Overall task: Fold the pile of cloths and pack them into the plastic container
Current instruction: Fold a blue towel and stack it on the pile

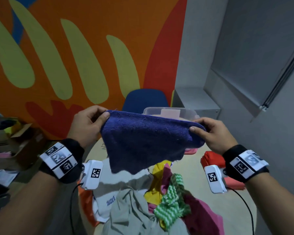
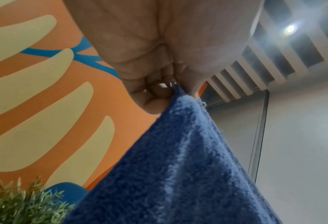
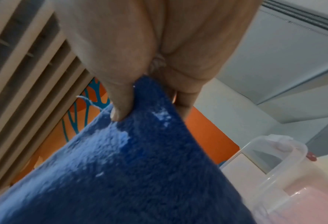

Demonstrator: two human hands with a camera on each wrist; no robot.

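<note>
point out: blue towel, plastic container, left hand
blue towel [image 1: 146,138], head view, middle of the hanging cloth
plastic container [image 1: 187,111], head view, clear rim behind the towel
left hand [image 1: 88,123], head view, back of the hand

We record our left hand [image 2: 155,63] pinching a corner of the blue cloth [image 2: 178,174]. Behind: orange patterned wall [image 2: 44,94], green plant [image 2: 19,203].

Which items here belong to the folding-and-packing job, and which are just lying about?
Job: blue towel pinched by left hand and right hand; pile of cloths; plastic container; folded red cloth.
Lying about: blue chair; cardboard box; artificial plant.
</note>
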